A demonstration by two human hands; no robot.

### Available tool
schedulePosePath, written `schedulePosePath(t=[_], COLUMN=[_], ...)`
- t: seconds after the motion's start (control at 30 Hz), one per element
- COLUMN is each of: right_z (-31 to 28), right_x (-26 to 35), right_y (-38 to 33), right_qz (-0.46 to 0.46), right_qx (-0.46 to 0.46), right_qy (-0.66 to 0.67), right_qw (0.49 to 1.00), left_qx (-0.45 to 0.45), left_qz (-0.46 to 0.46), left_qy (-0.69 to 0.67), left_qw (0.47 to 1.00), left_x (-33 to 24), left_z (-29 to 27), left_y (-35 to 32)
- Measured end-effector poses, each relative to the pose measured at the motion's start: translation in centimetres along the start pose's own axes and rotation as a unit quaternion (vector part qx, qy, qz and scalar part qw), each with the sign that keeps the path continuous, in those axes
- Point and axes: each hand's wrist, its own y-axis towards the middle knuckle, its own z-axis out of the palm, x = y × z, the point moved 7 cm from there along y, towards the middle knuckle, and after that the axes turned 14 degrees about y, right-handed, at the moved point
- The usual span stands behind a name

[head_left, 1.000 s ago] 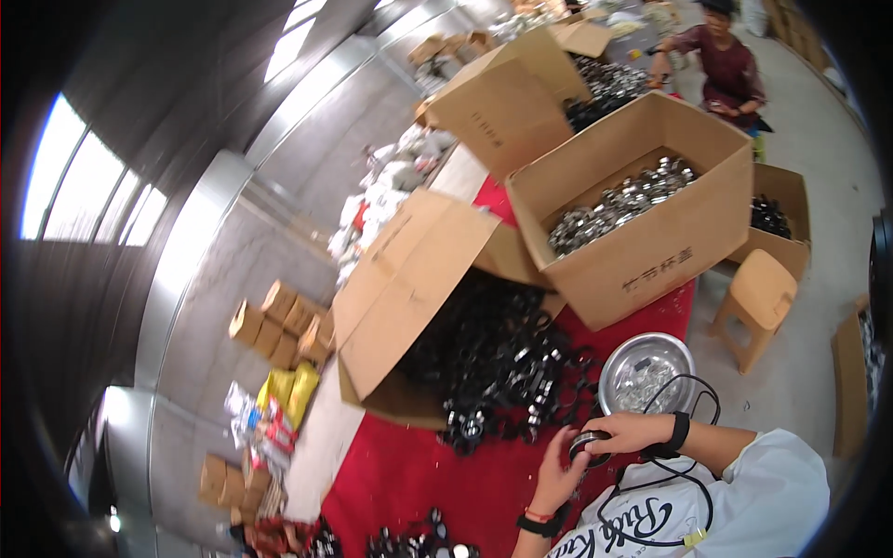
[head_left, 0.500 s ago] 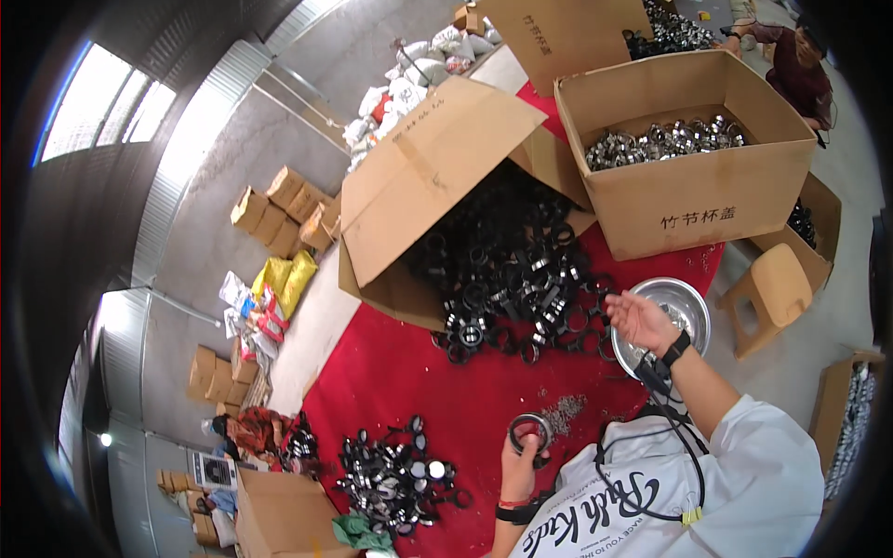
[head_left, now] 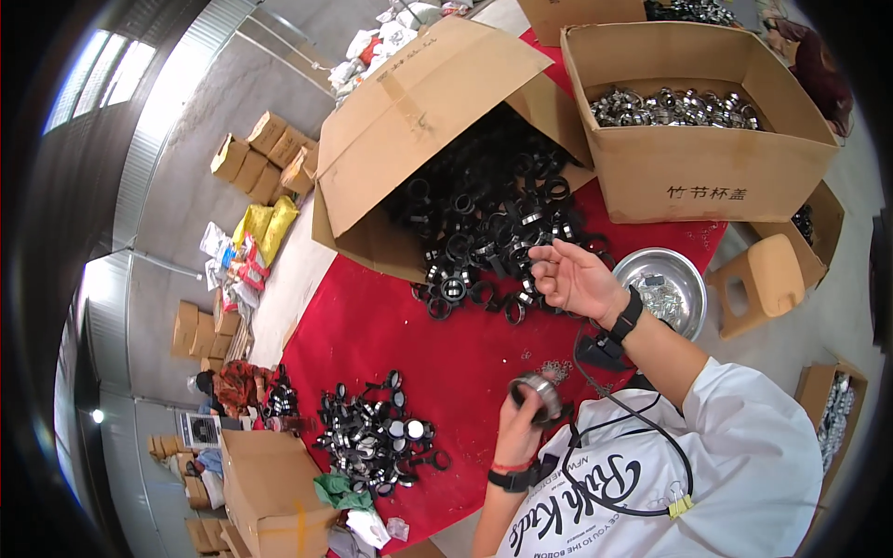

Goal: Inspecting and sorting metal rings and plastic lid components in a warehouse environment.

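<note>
My left hand (head_left: 519, 426) is low in the middle, shut around a round silver-and-black ring lid (head_left: 537, 391) held over the red cloth (head_left: 372, 325). My right hand (head_left: 572, 279) is raised, palm toward me, fingers loosely curled at the near edge of a heap of black ring lids (head_left: 484, 223). The heap spills from a tipped cardboard box (head_left: 419, 112). I cannot tell whether the fingertips pinch something small. A black band sits on each wrist. A metal bowl (head_left: 686, 272) with small silver parts stands right of the right hand.
A big open carton (head_left: 707, 177) of silver rings (head_left: 670, 107) stands behind the bowl, with a wooden stool (head_left: 763, 274) at the right. A smaller pile of lids (head_left: 372, 437) lies lower left beside another carton (head_left: 270, 484). Another person (head_left: 809, 56) sits at the top right.
My right hand has moved from over the metal bowl to the edge of the black heap. My left hand still holds the ring lid. My head has tilted down.
</note>
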Motion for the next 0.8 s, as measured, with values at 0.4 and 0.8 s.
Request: schedulePosePath(t=[0.4,0.8], right_z=[4.5,3.5], right_x=[-5.4,-5.4], right_y=[-0.4,-6.3], right_qz=[0.114,0.395], right_qx=[-0.018,0.107], right_qy=[-0.168,-0.588], right_qw=[0.979,0.697], left_qx=[-0.063,-0.061], left_qz=[-0.012,0.060], left_qy=[-0.026,-0.230], left_qw=[0.998,0.969], left_x=[1.1,-4.6], left_z=[-0.8,-4.3], left_y=[1.7,-0.9])
